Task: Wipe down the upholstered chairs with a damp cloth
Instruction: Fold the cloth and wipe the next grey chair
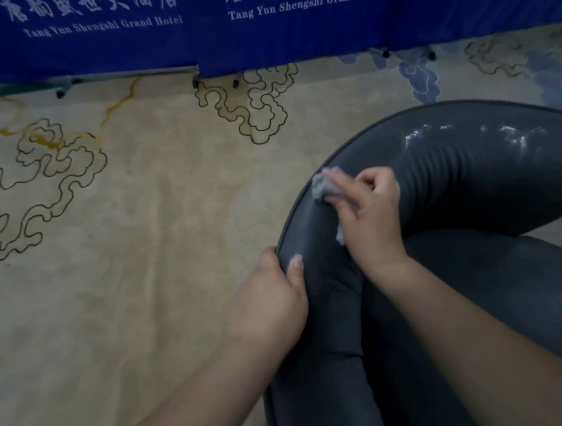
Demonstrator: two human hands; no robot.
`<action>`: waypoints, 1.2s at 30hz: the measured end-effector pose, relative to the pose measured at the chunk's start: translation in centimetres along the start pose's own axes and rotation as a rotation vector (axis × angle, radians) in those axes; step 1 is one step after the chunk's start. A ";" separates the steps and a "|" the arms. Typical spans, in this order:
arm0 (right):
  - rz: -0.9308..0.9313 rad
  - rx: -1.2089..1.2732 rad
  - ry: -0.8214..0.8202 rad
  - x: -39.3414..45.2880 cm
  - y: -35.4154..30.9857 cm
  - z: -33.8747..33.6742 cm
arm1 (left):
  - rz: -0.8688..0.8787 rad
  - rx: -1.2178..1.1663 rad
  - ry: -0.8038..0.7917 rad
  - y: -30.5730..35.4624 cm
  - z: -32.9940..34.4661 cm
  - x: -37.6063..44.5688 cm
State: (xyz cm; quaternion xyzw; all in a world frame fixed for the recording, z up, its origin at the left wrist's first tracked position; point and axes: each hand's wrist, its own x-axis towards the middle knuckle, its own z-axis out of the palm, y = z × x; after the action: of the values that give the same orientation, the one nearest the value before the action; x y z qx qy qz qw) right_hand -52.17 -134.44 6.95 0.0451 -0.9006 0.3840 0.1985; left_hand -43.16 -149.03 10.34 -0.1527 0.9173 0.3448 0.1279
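While the right hand [369,214] presses a small grey cloth [324,186] against the curved backrest of the dark grey chair [466,177], wiping is under way, not finished. Fingers of that hand curl over the cloth and pin it to the upholstery near the piped rim; a scrap of cloth shows below the palm too. Left hand [271,298] grips the backrest edge lower down, thumb on the inner face, fingers wrapped behind, apparently steadying the chair. Chair sits at right of the head view, on a beige carpet [145,252] with outlined cloud patterns; blue banners [198,31] with hotel lettering hang beyond. Wet-looking glints on the upper backrest, further right, suggest that stretch is already wiped; judgement only. Left section under the cloth reads matt. Seat cushion shows no sheen, so probably still to do. Only one chair is in view; others cannot be assessed. Upholstery looks smooth, ribbed with vertical channels, no visible stains. Image somewhat blurred around the cloth.
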 end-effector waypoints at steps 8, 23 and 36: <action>0.425 0.296 0.289 -1.7 1.8 0.9 | 0.269 0.098 -0.102 9.1 0.0 11.3; 0.377 -0.108 0.470 5.6 7.0 0.6 | 0.488 0.216 -0.183 14.7 4.2 19.4; 0.453 -0.244 0.501 7.4 8.1 -0.4 | 0.437 0.187 -0.236 14.6 4.7 19.7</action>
State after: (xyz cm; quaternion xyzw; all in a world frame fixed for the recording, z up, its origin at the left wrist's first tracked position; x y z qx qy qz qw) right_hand -60.75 -127.94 4.70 -0.2753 -0.8502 0.3072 0.3271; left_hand -66.10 -139.21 8.93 0.1026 0.9352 0.2933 0.1701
